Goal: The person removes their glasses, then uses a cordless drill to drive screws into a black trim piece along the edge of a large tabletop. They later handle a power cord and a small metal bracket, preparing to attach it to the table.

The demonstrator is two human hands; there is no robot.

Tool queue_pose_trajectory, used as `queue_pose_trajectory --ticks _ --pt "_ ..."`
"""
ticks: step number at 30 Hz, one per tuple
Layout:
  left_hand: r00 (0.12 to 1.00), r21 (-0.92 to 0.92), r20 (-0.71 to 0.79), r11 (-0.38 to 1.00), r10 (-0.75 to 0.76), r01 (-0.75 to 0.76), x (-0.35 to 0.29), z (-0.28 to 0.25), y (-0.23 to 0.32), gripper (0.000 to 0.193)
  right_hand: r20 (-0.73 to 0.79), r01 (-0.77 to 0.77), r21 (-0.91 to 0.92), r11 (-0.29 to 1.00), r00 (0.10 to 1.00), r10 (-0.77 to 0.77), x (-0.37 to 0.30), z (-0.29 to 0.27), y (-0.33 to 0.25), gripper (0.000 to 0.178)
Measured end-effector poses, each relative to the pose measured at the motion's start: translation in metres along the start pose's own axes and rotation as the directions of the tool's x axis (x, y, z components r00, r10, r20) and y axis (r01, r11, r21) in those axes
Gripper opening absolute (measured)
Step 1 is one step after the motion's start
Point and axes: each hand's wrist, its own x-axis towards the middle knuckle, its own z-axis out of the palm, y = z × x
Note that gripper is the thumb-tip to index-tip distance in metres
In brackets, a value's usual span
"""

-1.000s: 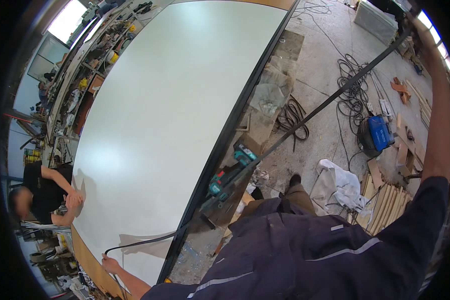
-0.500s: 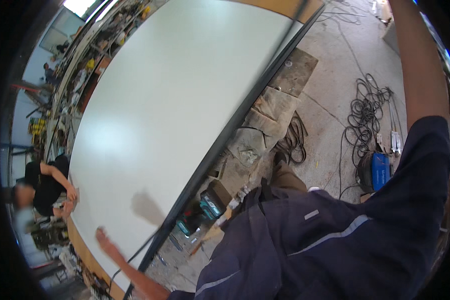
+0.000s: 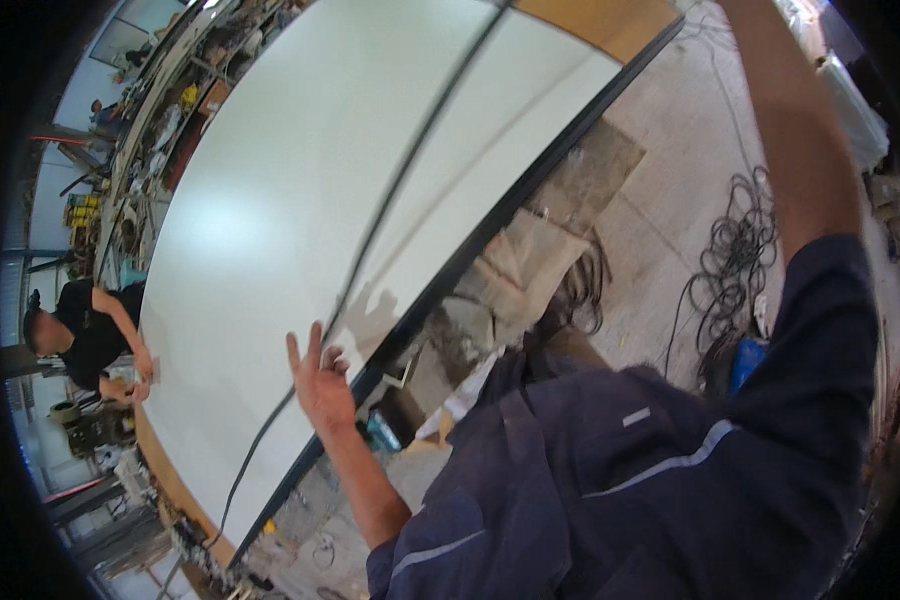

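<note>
My left hand (image 3: 322, 385) is raised over the near part of a large white board (image 3: 260, 230). Its first fingers stretch upward and apart, while the others curl loosely. A black cable (image 3: 402, 175) runs slantwise above the board and passes right at this hand; whether they touch I cannot tell. The cable is blurred, and a faint shadow of it lies on the white surface. My right forearm (image 3: 800, 130) reaches up at the right and leaves the picture at the top, so the right hand is out of sight.
A dark rail (image 3: 515, 220) edges the board, with brown strips (image 3: 590, 25) at its ends. At the far left, a person in black (image 3: 95, 335) has both hands at the board's edge. A coiled cable (image 3: 735, 260), a blue case (image 3: 745, 365) and a teal power tool (image 3: 385, 430) lie nearer.
The black cable has swung left from beside the rail to across the board. My left hand has moved right and up to it. The view has shifted slightly.
</note>
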Motion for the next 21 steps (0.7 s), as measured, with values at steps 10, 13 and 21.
queue_pose_trajectory --ticks 10,13,21 --pt "0.943 0.922 0.118 0.320 0.311 -0.221 0.021 0.009 -0.054 0.037 -0.105 -0.407 0.121 0.905 0.902 0.419 -0.007 -0.070 0.201 0.028" --pt "0.908 0.969 0.245 -0.044 0.339 -0.245 0.028 0.032 -0.057 0.036 -0.098 -0.439 0.171 0.882 0.883 0.459 0.007 -0.096 0.233 0.029" --pt "0.930 0.993 0.087 0.047 0.358 -0.111 0.043 0.088 -0.075 0.010 -0.076 -0.211 -0.080 0.974 0.976 0.205 0.090 -0.142 0.268 0.024"
